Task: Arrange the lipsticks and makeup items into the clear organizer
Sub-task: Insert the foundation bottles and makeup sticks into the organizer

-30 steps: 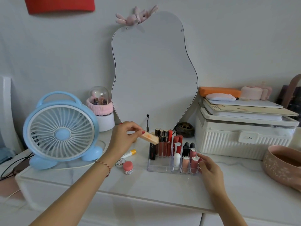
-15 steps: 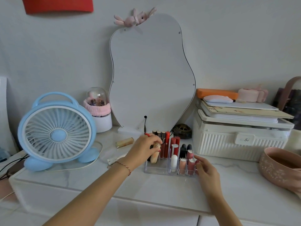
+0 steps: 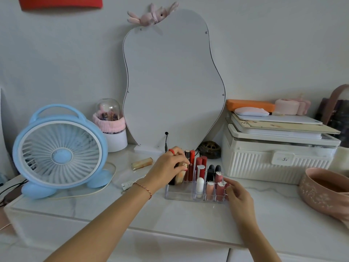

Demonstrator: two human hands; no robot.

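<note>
We saw the clear organizer (image 3: pixel 181 194) standing on the white marble-patterned countertop (image 3: pixel 170 220), in front of the pear-shaped mirror (image 3: pixel 173 82). The left hand (image 3: pixel 166 168) reached over its left compartment, thumb and fingertips closed around the top of a gold-beige lipstick tube (image 3: pixel 180 176) that stood slightly tilted inside that compartment, just beside a black tube at the organizer's left edge. A thin red cord bracelet (image 3: pixel 144 189) circled that wrist.

The right hand (image 3: pixel 238 196) rested against the organizer's right end, fingers curled and touching its wall near the pink lipsticks (image 3: pixel 219 188) in the front row; whether it gripped the wall or merely braced it we could not tell.

Inside the organizer, tall red lip glosses (image 3: pixel 191 165) stood upright behind the left hand, with shorter red tubes and two black-capped lipsticks (image 3: pixel 214 169) to their right, and a white tube (image 3: pixel 200 185) in a front slot.

On the counter left of the organizer, another gold lipstick (image 3: pixel 142 163) lay on its side, well apart from it, and a small white tube (image 3: pixel 130 184) lay nearer, partly hidden by the left forearm. A blue desk fan (image 3: pixel 58 154) stood at far left, a white ribbed storage box (image 3: pixel 277 161) at right, and a pink bowl (image 3: pixel 324 188) at the right edge.
</note>
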